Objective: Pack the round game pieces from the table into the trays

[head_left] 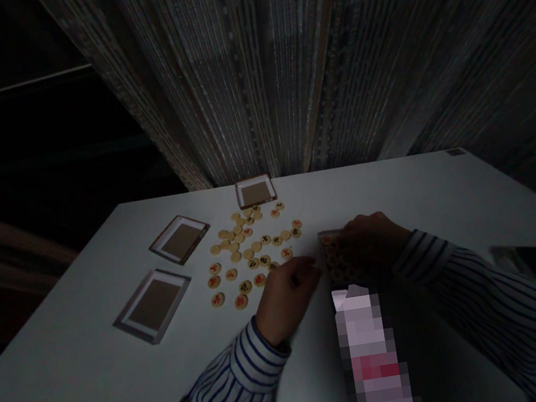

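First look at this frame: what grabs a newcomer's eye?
Probably the pale, pixelated patch at the table's near edge, between the striped sleeves. Next, the round pieces with red or black characters scattered mid-table, beyond the left hand. Then the right hand over a dark box of pieces.

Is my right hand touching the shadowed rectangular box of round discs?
Cannot tell; in the head view, your right hand overlaps the box, fingertips in shadow.
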The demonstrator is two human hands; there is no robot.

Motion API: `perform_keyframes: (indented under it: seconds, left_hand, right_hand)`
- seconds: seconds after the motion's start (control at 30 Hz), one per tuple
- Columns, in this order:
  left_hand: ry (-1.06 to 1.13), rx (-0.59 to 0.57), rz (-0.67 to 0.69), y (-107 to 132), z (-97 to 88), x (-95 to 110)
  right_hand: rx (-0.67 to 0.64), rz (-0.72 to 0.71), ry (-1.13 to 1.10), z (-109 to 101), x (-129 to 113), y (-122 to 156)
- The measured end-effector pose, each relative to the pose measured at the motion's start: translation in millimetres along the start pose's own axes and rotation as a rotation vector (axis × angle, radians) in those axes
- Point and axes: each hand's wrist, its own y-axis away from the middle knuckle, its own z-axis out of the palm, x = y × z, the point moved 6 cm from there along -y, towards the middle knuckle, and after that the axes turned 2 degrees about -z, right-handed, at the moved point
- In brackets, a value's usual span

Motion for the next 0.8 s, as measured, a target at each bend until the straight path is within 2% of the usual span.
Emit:
perform_keyframes:
  seconds: [0.27,0.47,0.63,0.8]
  left_hand:
    - [-0.059,-0.062,-0.02,26,3.4,-4]
    - [-0.094,-0.052,-0.016,41,-14.2,-16]
    - [-0.202,0.05,0.012,35,-41.6,-27]
    - [-0.412,0.175,0.074,14,-55.4,-26]
  right_hand:
    - [0.025,0.0,-0.024,-1,-2,3]
    - [0.074,-0.003,-0.049,-5,-4,-3]
    - [0.062,-0.03,-0.068,-9,-18,-28]
    - [-0.088,-0.017,-0.033,-12,-33,-62]
